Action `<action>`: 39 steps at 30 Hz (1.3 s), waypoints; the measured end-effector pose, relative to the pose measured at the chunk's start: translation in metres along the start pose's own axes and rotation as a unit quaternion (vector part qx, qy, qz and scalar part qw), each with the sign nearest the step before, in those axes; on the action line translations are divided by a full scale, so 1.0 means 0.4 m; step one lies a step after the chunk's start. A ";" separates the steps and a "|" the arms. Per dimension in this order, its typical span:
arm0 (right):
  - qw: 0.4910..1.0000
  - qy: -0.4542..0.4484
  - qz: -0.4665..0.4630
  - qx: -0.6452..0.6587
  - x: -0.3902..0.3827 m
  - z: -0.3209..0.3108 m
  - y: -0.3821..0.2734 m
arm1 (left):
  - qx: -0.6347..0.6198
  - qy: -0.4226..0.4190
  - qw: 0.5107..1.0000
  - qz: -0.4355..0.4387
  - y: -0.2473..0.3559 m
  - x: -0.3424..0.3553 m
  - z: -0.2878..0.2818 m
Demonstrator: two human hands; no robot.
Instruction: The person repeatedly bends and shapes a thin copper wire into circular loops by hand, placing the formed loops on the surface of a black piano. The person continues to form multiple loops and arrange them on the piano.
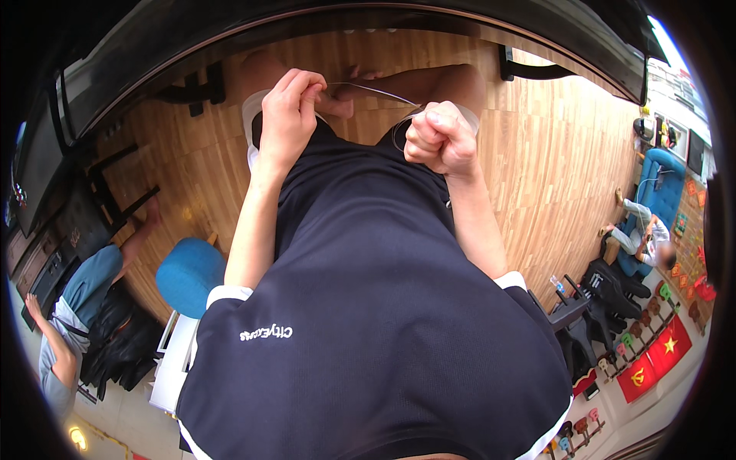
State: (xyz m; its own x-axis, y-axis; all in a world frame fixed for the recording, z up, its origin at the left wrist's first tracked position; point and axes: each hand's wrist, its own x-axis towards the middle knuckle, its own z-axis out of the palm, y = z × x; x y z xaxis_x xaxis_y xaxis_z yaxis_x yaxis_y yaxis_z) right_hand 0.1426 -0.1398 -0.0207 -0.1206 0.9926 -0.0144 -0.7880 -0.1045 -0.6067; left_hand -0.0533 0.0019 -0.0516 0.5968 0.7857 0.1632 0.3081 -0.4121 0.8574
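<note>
A thin shiny wire (376, 90) runs in a shallow arc between my two hands, above my lap. My left hand (290, 111) pinches its left end between thumb and fingertips. Its right part goes into my right hand (443, 139), which is closed in a fist around it. A loop of the same wire bulges out at the left side of that fist. What lies inside the fist is hidden by the fingers.
A large glossy black piece of furniture (368, 17) curves across the front. A blue round stool (188, 276) stands at the left, with a seated person (92, 287) beyond it. Another person (642, 234) sits on a blue sofa (665, 180) at the right, near black chairs (606, 295).
</note>
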 end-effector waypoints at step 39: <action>0.993 0.112 0.025 -0.033 0.021 -0.067 0.069 | -0.622 -0.208 0.683 -0.322 0.055 -0.043 0.134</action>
State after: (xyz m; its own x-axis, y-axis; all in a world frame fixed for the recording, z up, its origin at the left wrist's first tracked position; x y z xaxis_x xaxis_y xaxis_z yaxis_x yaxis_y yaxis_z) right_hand 0.1363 -0.1326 -0.0589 -0.0160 0.9758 -0.2179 -0.7416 -0.1577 -0.6520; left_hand -0.0172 -0.0454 -0.0616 0.8729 0.3129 -0.3743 -0.1070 0.8713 0.4790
